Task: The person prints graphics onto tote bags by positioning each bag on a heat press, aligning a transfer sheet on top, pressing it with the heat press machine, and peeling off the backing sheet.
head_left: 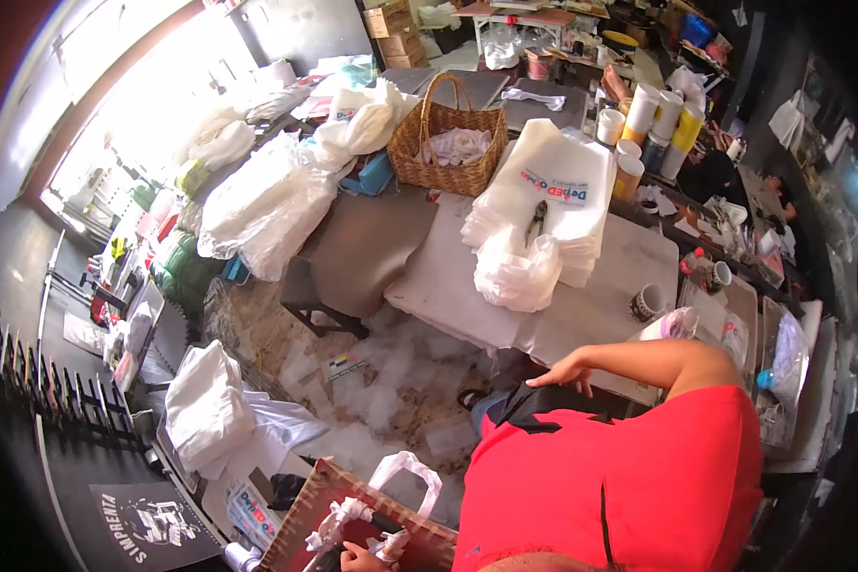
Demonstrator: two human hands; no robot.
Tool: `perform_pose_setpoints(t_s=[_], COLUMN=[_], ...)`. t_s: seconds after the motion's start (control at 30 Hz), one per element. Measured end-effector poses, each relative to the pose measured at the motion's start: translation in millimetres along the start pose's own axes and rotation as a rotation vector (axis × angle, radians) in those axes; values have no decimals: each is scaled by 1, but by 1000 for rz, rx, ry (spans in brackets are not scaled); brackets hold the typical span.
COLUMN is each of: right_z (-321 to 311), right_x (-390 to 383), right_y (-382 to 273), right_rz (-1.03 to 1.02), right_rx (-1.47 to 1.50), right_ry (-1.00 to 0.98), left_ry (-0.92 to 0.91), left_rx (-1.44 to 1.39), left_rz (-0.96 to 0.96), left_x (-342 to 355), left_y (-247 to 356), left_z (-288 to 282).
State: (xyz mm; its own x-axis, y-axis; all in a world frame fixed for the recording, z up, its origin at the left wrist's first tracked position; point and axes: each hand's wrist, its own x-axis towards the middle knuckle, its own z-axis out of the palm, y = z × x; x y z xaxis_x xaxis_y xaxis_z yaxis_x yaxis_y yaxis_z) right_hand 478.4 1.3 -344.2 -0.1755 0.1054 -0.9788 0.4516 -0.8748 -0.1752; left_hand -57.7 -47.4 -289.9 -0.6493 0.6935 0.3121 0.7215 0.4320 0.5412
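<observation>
My right hand is held out in front of my red shirt, its fingers stretched and nothing in them. Just below it lies black cloth at my waist. At the lower edge, my left hand shows only in part. Its fingers are curled beside knotted white cloth on a reddish-brown basket with laced edging. What those fingers hold is hidden. A white-wrapped handle loops up from the basket's far side.
On the pale table ahead sit stacked plastic bags with pliers on top. A wicker basket stands behind, near bulky white bags. Cups and several cans are at right. Scraps litter the floor.
</observation>
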Motion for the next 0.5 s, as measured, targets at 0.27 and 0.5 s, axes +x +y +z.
perform_pose_setpoints(t_s=[0.27, 0.5], right_z=[27, 36], right_x=[-20, 9], right_y=[-29, -39], right_rz=[-61, -55], right_rx=[-105, -357], right_ry=[-8, 217], left_ry=[48, 125], left_rx=[168, 166], left_rz=[-16, -26], left_x=[2, -1], left_y=[-4, -8], left_z=[7, 11])
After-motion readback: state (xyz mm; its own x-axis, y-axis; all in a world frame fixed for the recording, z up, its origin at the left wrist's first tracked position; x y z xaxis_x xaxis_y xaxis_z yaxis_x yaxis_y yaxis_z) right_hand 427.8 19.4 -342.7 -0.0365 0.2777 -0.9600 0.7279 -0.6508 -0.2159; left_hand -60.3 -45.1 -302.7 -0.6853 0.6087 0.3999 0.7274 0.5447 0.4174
